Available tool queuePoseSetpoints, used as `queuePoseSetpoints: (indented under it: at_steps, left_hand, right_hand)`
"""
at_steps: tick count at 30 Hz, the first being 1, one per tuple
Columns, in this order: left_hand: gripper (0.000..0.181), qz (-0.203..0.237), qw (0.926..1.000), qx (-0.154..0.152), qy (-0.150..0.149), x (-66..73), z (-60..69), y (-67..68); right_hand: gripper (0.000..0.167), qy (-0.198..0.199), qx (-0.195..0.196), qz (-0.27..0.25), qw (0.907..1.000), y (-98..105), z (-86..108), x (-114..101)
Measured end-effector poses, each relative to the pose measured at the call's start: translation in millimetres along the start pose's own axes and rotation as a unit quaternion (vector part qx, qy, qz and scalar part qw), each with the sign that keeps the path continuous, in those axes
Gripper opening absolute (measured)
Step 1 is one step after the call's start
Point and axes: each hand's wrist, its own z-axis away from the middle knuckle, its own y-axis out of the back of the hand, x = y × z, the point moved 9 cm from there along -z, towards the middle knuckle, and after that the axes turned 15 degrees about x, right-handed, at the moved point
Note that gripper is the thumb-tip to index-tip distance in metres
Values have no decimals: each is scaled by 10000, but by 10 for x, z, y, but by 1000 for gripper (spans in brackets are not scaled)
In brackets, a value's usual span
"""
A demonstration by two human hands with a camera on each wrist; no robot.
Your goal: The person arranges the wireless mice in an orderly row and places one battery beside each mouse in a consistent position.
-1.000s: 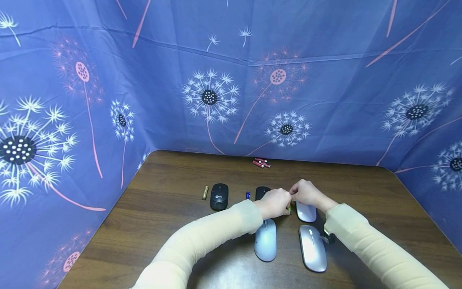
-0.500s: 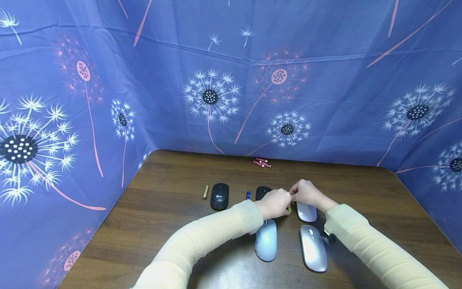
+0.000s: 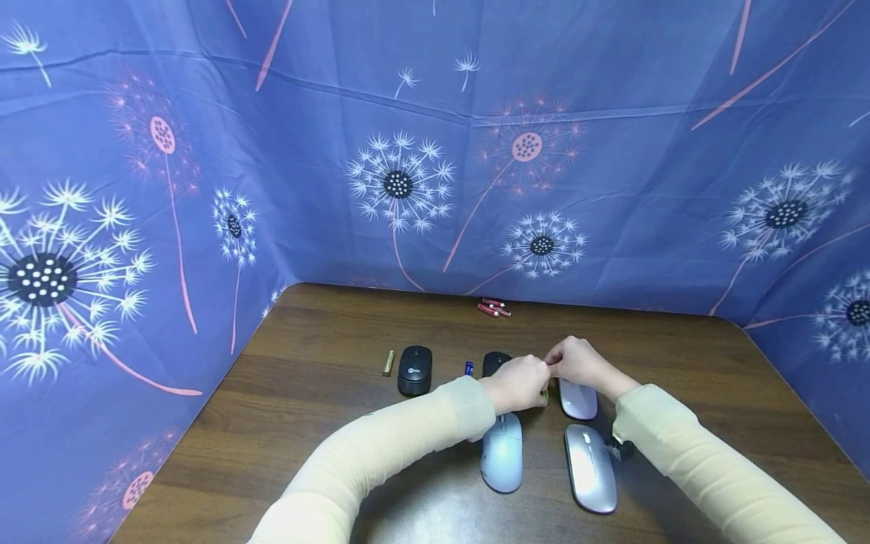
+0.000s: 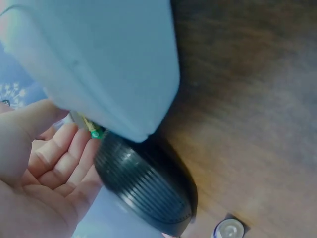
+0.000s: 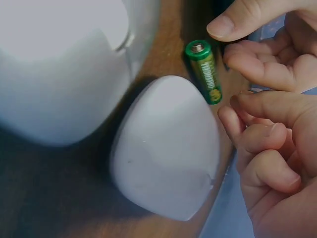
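Note:
A green battery (image 5: 205, 74) stands beside a white mouse (image 5: 166, 148) in the right wrist view. Around its far side is my left hand (image 3: 518, 384), its thumb apart from loosely curled fingers (image 4: 64, 158), and nothing shows between them. My right hand (image 3: 582, 368) meets the left one at the fingertips, over the white mouse's far end; its fingers (image 5: 270, 171) are curled, and whether they pinch something small is hidden. Left of the left hand lies a black mouse (image 3: 496, 363), with a pale blue mouse (image 3: 501, 455) below the wrist.
A silver mouse (image 3: 590, 470) lies near the right sleeve. Farther left are a blue battery (image 3: 469, 368), another black mouse (image 3: 414, 370) and a gold battery (image 3: 388, 363). Several red batteries (image 3: 488, 310) lie at the table's back edge, before a patterned blue cloth (image 3: 435, 151).

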Motion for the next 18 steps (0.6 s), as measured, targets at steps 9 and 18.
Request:
queuePoseSetpoints:
  at_steps: [9,18]
  left_hand:
    - [18,280,9995,-117,43,-35,58,204]
    - [31,658,9975,-236,125,-189,117,414]
  right_hand:
    - [9,-98,-121,-342,9993,115,-28,-85]
    - [14,-532,-272,-957,9936,220,-63,-143]
